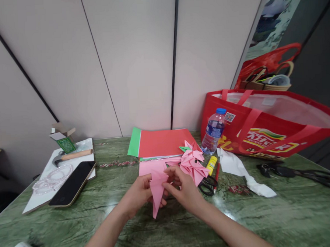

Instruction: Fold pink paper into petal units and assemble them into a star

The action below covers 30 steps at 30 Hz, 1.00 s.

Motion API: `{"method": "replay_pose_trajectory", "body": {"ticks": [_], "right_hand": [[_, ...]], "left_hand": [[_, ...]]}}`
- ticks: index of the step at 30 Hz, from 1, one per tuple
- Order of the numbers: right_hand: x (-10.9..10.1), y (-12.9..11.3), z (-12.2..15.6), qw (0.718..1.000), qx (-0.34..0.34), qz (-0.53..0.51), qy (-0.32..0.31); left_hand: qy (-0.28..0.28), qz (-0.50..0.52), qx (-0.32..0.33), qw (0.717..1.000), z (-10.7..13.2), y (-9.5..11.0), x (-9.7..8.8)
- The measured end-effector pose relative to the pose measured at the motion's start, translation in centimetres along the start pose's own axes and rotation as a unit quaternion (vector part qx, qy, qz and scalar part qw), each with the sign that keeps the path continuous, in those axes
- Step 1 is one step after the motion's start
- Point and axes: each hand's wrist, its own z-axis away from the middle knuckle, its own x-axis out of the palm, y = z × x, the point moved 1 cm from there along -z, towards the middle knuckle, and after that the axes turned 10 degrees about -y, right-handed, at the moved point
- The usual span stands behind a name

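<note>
A person's left hand [141, 191] and right hand [182, 185] hold a folded piece of pink paper [156, 197] above a green surface [117, 229], fingers closed around its left edge and thumb and fingertips pinching its right side. Just beyond lie red paper [166, 142] and pink paper flowers [194, 163], with a yellow glue stick [212, 165] and a plastic bottle [213, 132] to the right.

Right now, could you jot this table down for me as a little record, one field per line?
Left hand: holding the folded pink paper
Right hand: at that paper's right side, grip unclear
Beyond the hands: red sheet, green sheet
Right side: pointed pink paper pieces, yellow tube, bottle, red bag
Left side: hammer, dark-screened phone
Tabletop: green, marbled
</note>
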Motion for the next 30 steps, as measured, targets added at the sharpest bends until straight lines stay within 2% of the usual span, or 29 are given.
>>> {"method": "replay_pose_trajectory", "body": {"ticks": [5, 8, 10, 13, 14, 16, 22, 26, 30], "right_hand": [[0.0, -0.2, 0.0, 0.999, -0.008, -0.039, 0.015], [-0.1, -0.2, -0.1, 0.997, -0.017, -0.074, 0.012], [-0.2, 0.0, -0.2, 0.995, -0.016, -0.099, 0.012], [-0.4, 0.3, -0.3, 0.995, 0.0, -0.1, 0.025], [-0.4, 0.3, -0.4, 0.996, 0.007, -0.089, 0.029], [-0.5, 0.2, -0.4, 0.997, 0.019, -0.065, 0.031], [-0.7, -1.5, -0.4, 0.999, 0.021, 0.009, 0.031], [-0.7, -3.5, 0.3, 0.997, 0.01, 0.081, 0.014], [-0.6, -4.9, 1.7, 0.998, 0.041, 0.019, 0.036]], "left_hand": [[-0.018, 0.014, -0.008, 1.0, 0.1, -0.2, 0.2], [0.005, -0.018, -0.023, 1.0, -0.2, -0.6, 0.0], [0.059, -0.077, -0.008, 0.995, -0.4, -0.7, -0.4], [0.181, -0.162, 0.088, 0.966, -0.5, -0.1, -1.2], [0.204, -0.172, 0.116, 0.957, -0.4, 0.2, -1.3], [0.2, -0.174, 0.141, 0.954, -0.3, 0.8, -1.1], [0.101, -0.158, 0.117, 0.975, -0.2, 0.9, 0.6], [0.116, -0.193, 0.131, 0.965, -0.1, 0.7, 0.7], [0.092, -0.147, 0.123, 0.977, 0.3, 1.0, 0.9]]}}
